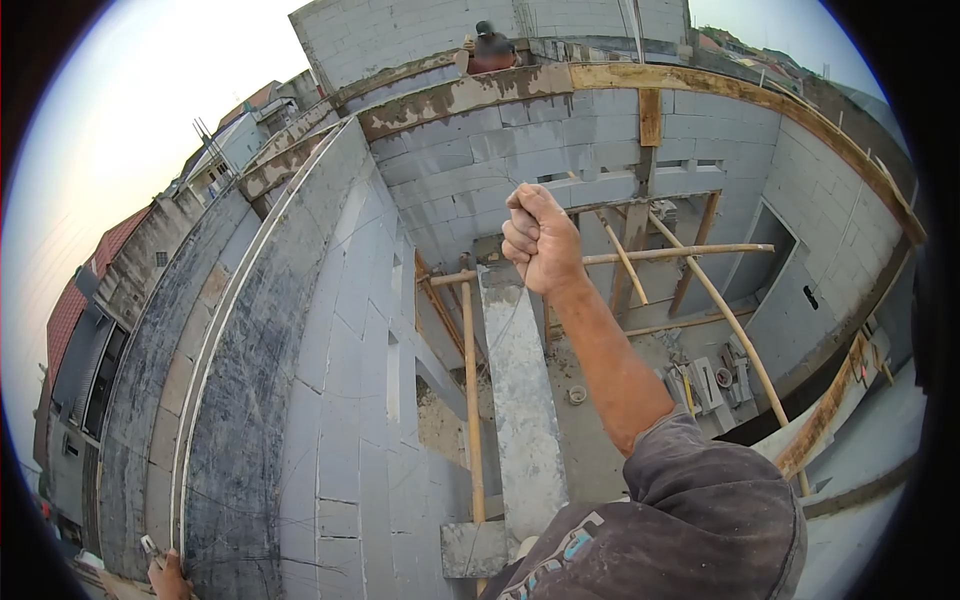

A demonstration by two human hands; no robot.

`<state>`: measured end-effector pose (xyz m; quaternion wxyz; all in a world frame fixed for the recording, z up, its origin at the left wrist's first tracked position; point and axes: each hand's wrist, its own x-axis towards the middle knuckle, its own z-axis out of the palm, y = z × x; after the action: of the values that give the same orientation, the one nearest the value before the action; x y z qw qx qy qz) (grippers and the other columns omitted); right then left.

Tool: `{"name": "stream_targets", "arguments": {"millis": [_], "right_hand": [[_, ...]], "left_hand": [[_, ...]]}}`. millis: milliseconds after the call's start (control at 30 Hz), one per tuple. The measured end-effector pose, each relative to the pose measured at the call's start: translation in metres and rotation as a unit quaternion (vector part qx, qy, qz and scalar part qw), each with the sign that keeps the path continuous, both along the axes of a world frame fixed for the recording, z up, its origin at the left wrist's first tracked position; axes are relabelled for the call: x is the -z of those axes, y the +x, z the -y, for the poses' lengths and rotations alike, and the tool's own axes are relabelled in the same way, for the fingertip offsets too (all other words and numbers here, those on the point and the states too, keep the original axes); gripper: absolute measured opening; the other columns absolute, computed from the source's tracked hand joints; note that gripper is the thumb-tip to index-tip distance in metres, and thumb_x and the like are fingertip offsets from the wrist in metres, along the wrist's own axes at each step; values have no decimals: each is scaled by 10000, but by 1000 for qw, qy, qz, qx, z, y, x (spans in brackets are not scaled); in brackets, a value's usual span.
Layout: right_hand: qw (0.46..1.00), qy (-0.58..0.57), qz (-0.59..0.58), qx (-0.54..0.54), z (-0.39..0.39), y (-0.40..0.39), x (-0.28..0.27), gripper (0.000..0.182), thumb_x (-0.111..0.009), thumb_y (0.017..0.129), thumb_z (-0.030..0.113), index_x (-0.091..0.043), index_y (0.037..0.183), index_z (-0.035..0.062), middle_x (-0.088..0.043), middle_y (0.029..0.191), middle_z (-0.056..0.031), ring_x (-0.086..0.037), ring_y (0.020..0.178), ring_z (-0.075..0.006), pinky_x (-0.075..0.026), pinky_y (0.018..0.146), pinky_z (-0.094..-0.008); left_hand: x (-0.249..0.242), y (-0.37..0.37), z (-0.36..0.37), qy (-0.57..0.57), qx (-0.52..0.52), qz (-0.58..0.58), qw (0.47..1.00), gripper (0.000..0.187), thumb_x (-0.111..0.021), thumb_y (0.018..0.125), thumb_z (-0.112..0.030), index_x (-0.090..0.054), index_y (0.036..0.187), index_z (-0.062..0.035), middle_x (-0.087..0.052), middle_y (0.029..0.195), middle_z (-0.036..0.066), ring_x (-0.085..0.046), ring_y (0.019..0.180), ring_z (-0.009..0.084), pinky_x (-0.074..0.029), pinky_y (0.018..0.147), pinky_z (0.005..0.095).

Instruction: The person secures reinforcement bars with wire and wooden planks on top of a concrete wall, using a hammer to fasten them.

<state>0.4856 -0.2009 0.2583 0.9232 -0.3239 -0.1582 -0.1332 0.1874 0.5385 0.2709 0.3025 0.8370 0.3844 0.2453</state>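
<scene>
Two hands of the wearer are in view. The right hand [540,240] is raised at the end of an extended arm and closed into a fist, fingers curled into the palm. Whether anything is enclosed in it cannot be told.

The left hand [170,578] is low at the frame edge, partly cut off, its fingers closed on one small tool [150,546]. The tool's pale end projects beyond the fingers, its visible long axis slanting up and to the left. Its type cannot be determined, the remainder being hidden.

One long, light strip [229,300] runs from just beside the left hand, away and rightward, toward the far wall [480,160]. It lies along the top of a dark panel [270,400]. A second dark panel [150,400] stands to the left of the strip, above the left hand. Dark panels counted: two.

Below the right hand, one mottled plank [520,390] points away from the wearer, well apart from the left hand. One upright-looking pole [472,390] lies to its left, roughly parallel. At least three further poles [715,292] are visible to the right of the right hand, some crossing. One bucket [577,395] sits on the floor below the right forearm.

Beyond the right hand, one person [492,52] is behind the far wall. One long timber [700,78] tops that wall on the right.
</scene>
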Motion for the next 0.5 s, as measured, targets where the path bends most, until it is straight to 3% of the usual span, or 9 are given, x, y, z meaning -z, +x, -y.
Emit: {"name": "stream_targets", "arguments": {"millis": [100, 133, 167, 233, 300, 333, 367, 433, 500], "right_hand": [[992, -61, -47, 98, 63, -29, 52, 177, -560, 999, 235, -574, 907, 84, -355, 581, 69, -310, 468, -34, -261, 417, -216], [986, -91, -75, 121, 82, -42, 72, 175, -554, 1002, 234, -570, 903, 90, -355, 584, 71, -311, 469, -32, -267, 421, -215], [977, -123, -103, 143, 102, -57, 91, 173, -547, 1005, 232, -566, 899, 97, -356, 586, 74, -311, 470, -30, -273, 424, -215], [940, -217, -190, 184, 140, -91, 125, 188, -539, 999, 242, -591, 925, 77, -410, 602, 67, -349, 481, -40, -289, 448, -229], [793, -414, -283, 345, 173, -111, 171, 234, -550, 977, 250, -617, 970, 26, -525, 643, -2, -488, 557, -107, -393, 523, -293], [741, -458, -285, 401, 185, -122, 195, 252, -553, 967, 248, -621, 985, 6, -572, 683, -46, -543, 623, -161, -429, 593, -327], [683, -498, -284, 452, 191, -135, 211, 272, -557, 957, 246, -624, 1000, -14, -619, 723, -91, -598, 688, -214, -466, 662, -361], [667, -495, -340, 441, 194, -159, 227, 263, -542, 960, 232, -614, 1012, -16, -641, 804, -134, -618, 772, -263, -477, 736, -386], [657, -492, -358, 445, 198, -178, 240, 252, -527, 965, 219, -604, 1025, -14, -653, 875, -161, -627, 828, -291, -481, 776, -395]], "left_hand": [[7, -8, -22, 61, 10, 20, 998, 333, -701, 869, -282, -612, 956, 28, -558, 694, 72, -535, 551, 193, -378, 433, 329], [24, -12, -63, 90, 52, 85, 991, 313, -702, 899, -284, -579, 928, 3, -531, 715, 54, -530, 568, 153, -405, 418, 270], [12, -12, -40, 92, 22, 32, 995, 396, -709, 889, -299, -495, 1129, -68, -579, 874, 90, -571, 673, 192, -432, 550, 336], [-43, -24, 64, 94, -38, -76, 992, 781, -722, 869, -330, -325, 1530, -211, -675, 1192, 161, -654, 883, 269, -485, 812, 466], [-56, -32, 95, 116, 21, -3, 993, 424, -623, 931, -370, -564, 1271, -125, -699, 1028, 157, -641, 855, 276, -487, 755, 485], [-58, -36, 105, 128, 48, 33, 990, 374, -573, 961, -390, -684, 1142, -81, -711, 945, 155, -635, 842, 279, -487, 727, 494], [-55, -34, 104, 47, 102, 95, 989, 353, -579, 954, -388, -697, 1083, -81, -709, 912, 151, -645, 825, 276, -486, 706, 497], [-55, -16, 180, -84, 217, 249, 940, 266, -622, 950, -325, -602, 973, -61, -586, 818, 91, -578, 696, 191, -476, 565, 351], [-40, 15, 278, -267, 366, 366, 813, 285, -666, 946, -262, -506, 864, -40, -464, 724, 31, -512, 567, 106, -466, 425, 205]]}}
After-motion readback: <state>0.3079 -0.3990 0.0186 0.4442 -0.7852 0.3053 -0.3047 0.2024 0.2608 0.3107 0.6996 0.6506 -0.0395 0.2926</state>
